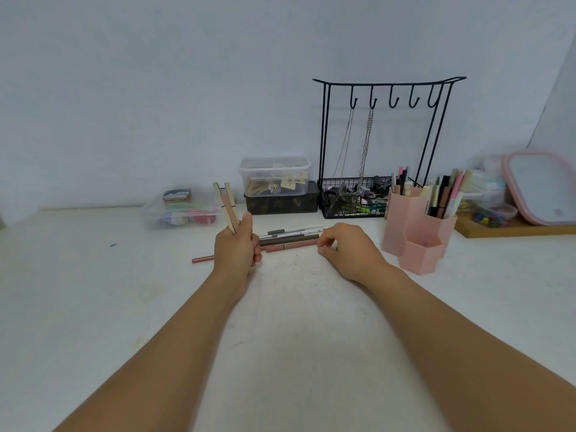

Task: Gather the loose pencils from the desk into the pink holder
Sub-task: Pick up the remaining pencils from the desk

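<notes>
Head view: left hand clenched around two pencils. Right hand pinching at loose pencils on surface. Several left ungathered; pink holder part-filled.

Two cream pencils upright; loose pencils flat on desk; pink holder right, part-filled.

On the desk my left hand holds two pencils upright, left of the loose pencils. My right hand rests at their right end, perhaps touching one. The holder stands right of that hand. Behind sit the stacked boxes and, to their right, the wire rack.
</notes>
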A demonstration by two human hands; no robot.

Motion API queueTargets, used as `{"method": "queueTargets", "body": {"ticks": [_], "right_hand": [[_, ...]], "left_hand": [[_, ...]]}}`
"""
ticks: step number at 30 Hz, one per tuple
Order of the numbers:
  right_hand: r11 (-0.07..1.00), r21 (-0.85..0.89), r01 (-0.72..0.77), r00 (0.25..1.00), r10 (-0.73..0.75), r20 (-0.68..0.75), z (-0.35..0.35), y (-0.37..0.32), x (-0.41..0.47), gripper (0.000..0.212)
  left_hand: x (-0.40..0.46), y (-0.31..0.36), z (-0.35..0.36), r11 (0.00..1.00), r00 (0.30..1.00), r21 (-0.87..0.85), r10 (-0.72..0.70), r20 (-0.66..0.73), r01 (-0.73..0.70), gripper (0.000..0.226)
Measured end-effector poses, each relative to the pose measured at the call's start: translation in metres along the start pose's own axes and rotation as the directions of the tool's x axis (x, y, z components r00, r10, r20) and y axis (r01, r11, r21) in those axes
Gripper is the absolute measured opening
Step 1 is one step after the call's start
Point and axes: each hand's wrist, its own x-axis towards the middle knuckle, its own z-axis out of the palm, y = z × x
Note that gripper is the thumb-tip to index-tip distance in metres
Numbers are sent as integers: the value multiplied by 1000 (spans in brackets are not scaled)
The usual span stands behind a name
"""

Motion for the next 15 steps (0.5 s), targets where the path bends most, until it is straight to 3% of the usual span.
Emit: {"method": "queueTargets", "body": {"ticks": [5, 9, 15], "right_hand": [[998, -60, -4, 1000, 4, 8, 1, 1, 0, 24], [996, -85, -11, 1000, 12, 14, 4, 2, 3, 19], [999, 53, -4, 1000, 4, 7, 2, 2, 5, 9]], "left_hand": [[-1, -3, -3, 994, 995, 58, 86, 44, -89, 26], [-5, -4, -4, 986, 990, 102, 129, 62, -135, 26], [-8, -1, -1, 987, 995, 131, 89, 40, -93, 39]]}}
